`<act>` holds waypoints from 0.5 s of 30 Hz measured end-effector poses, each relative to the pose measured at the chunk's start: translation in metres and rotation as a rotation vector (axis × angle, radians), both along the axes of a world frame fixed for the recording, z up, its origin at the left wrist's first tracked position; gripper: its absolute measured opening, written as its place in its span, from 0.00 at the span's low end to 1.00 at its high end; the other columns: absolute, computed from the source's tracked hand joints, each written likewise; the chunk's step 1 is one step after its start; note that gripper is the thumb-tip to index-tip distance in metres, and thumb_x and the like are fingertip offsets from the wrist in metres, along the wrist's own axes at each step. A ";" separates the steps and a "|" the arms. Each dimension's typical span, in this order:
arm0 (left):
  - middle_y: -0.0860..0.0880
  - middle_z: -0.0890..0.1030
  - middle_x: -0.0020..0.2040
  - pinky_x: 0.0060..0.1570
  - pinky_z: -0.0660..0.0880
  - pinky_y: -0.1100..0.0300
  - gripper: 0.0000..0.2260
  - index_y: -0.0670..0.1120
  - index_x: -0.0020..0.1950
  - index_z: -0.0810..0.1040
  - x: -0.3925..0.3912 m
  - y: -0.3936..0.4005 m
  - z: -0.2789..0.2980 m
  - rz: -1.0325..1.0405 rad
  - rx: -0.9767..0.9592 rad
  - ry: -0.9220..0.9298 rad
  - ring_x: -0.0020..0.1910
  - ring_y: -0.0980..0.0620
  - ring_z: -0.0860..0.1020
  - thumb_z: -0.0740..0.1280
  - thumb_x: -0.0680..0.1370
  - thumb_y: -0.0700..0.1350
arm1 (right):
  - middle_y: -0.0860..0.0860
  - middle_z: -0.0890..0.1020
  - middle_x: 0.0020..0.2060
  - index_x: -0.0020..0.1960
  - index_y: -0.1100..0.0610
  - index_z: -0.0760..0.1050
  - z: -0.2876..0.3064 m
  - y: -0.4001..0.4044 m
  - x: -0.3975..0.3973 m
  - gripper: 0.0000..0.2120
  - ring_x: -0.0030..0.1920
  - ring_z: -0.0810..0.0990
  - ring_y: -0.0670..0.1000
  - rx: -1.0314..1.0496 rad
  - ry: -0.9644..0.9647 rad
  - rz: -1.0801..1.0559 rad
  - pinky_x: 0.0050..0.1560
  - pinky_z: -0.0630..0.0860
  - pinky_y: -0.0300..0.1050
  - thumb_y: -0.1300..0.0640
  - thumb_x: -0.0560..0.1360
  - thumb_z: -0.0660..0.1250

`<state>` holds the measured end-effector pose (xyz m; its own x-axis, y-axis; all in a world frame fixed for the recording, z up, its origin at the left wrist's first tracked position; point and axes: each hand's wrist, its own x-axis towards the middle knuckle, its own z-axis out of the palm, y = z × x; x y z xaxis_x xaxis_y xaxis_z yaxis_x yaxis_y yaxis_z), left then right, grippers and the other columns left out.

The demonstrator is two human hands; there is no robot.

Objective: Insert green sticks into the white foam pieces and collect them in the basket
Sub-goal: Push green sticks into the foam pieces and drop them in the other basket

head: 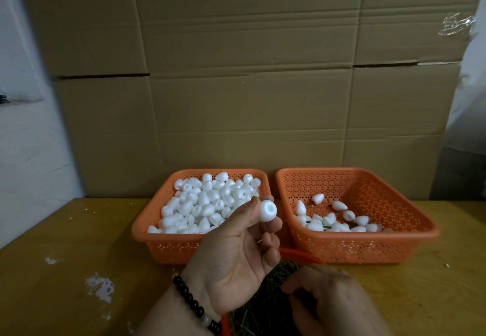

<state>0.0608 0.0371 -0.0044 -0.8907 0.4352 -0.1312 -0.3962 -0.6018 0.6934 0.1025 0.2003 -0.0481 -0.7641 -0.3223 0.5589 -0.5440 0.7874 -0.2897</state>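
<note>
A white foam piece (267,211) is pinched between the thumb and fingertips of the left hand (236,254), which is raised palm-up in front of the two orange baskets, its blunt end with a small dimple turned toward the camera. A bracelet of dark beads (193,303) is worn on the left wrist. The right hand (328,296) is held low, near the bottom edge of the view, with its fingers curled over a heap of green sticks (263,306); whether a stick is actually gripped between those fingers cannot be told, since the fingertips are hidden. The sticks are kept in a round orange container (302,254), of which only part of the rim is seen behind the hands. The left orange basket (168,246) is filled with loose white foam pieces (207,204), heaped close together. The right orange basket (368,246) is set just beside it, and a much smaller number of foam pieces (339,222) is gathered along its near side, with thin dark stems seen among some of them. Both baskets are placed on a yellowish wooden table (79,243) marked with white scuffs, and a wall of flattened brown cardboard (236,72) is stood up behind them.
</note>
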 end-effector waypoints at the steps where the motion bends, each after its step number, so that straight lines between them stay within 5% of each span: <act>1: 0.46 0.79 0.38 0.26 0.74 0.62 0.15 0.45 0.52 0.84 0.000 0.000 0.000 -0.002 0.014 -0.010 0.30 0.55 0.73 0.72 0.68 0.49 | 0.37 0.79 0.30 0.33 0.41 0.78 0.000 -0.001 0.000 0.21 0.32 0.79 0.36 0.013 0.015 -0.003 0.32 0.79 0.35 0.57 0.46 0.80; 7: 0.46 0.77 0.34 0.23 0.74 0.63 0.21 0.43 0.55 0.77 0.002 0.003 0.003 -0.003 0.065 -0.082 0.27 0.55 0.74 0.73 0.65 0.51 | 0.37 0.79 0.31 0.33 0.41 0.79 -0.002 -0.001 0.000 0.24 0.31 0.78 0.37 -0.017 0.051 -0.036 0.32 0.75 0.30 0.60 0.44 0.82; 12: 0.43 0.78 0.36 0.25 0.76 0.63 0.25 0.41 0.58 0.76 0.002 0.002 0.004 -0.015 0.108 -0.089 0.29 0.53 0.75 0.75 0.63 0.46 | 0.40 0.81 0.41 0.41 0.44 0.82 -0.002 0.005 -0.002 0.16 0.41 0.81 0.40 -0.207 0.070 -0.056 0.39 0.76 0.31 0.63 0.60 0.76; 15: 0.39 0.80 0.40 0.27 0.77 0.62 0.18 0.38 0.53 0.78 0.001 0.000 0.004 -0.007 0.102 -0.049 0.32 0.52 0.77 0.74 0.64 0.38 | 0.42 0.81 0.43 0.43 0.45 0.83 0.003 0.007 -0.002 0.17 0.44 0.80 0.39 -0.261 0.053 -0.052 0.43 0.75 0.32 0.66 0.62 0.73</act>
<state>0.0621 0.0371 -0.0009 -0.8813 0.4546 -0.1293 -0.4325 -0.6654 0.6085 0.1004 0.2073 -0.0453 -0.7434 -0.1227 0.6576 -0.5244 0.7172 -0.4590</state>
